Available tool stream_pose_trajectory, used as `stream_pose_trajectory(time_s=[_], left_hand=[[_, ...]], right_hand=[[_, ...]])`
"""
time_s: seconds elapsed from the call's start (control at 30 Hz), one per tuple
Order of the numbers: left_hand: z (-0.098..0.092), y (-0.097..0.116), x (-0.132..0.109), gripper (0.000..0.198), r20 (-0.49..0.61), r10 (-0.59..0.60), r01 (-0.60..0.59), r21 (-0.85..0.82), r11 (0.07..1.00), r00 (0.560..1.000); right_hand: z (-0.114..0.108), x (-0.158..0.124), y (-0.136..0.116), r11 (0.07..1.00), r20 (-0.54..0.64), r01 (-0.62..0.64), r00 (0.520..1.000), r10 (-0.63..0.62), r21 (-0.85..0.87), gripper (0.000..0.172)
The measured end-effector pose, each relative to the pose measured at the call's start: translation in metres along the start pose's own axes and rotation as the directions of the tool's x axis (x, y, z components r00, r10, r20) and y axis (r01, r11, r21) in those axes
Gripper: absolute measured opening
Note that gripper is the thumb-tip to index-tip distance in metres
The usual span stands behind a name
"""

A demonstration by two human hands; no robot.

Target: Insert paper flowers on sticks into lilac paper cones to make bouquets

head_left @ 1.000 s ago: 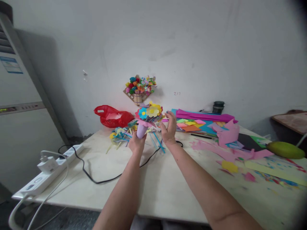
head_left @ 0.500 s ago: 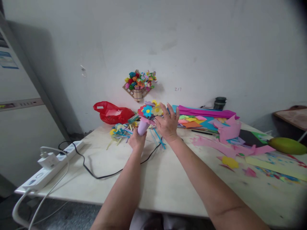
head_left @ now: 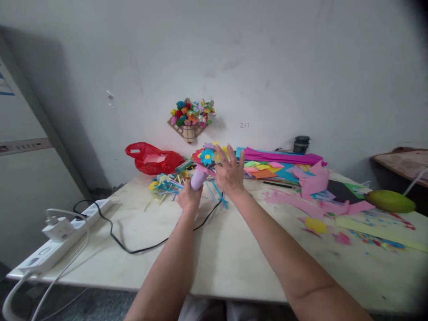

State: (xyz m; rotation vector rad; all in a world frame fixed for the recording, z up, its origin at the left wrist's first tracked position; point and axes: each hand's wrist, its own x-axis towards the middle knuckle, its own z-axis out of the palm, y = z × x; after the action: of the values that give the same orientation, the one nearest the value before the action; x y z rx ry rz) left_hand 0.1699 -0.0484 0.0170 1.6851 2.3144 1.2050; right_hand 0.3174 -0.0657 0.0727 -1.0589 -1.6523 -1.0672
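My left hand is wrapped round the lilac paper stem of a paper flower bouquet, held a little above the table. Pink paper frills its top, and red, blue, yellow and purple paper flowers spread out above. At the bouquet's right side is my right hand, fingers raised and spread, covering part of a tan flower. Whether its thumb touches the petals I cannot tell. Behind and left of my left hand lies a heap of paper strips and flowers. Blue strips lie between the hands.
A red plastic bag stands at the back left. On the left edge lies a white power strip with a black cable crossing the table. Coloured paper sheets and pink scraps cover the right side, near a green oval object.
My right hand has moved slightly left against the flowers and now hides more of the tan one. The view has turned a little right; my left hand keeps its hold on the bouquet.
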Motion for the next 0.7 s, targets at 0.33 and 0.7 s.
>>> stream_pose_trajectory(time_s=[0.33, 0.7], left_hand=[[0.000, 0.002, -0.002, 0.053, 0.001, 0.031, -0.031, 0.026, 0.999, 1.000], [0.000, 0.001, -0.001, 0.054, 0.001, 0.042, -0.042, 0.023, 0.999, 0.999]], right_hand=[[0.004, -0.002, 0.007, 1.000, 0.047, 0.014, 0.999, -0.014, 0.003, 0.021], [0.002, -0.005, 0.012, 0.999, 0.094, 0.009, 0.995, -0.013, 0.037, 0.021]])
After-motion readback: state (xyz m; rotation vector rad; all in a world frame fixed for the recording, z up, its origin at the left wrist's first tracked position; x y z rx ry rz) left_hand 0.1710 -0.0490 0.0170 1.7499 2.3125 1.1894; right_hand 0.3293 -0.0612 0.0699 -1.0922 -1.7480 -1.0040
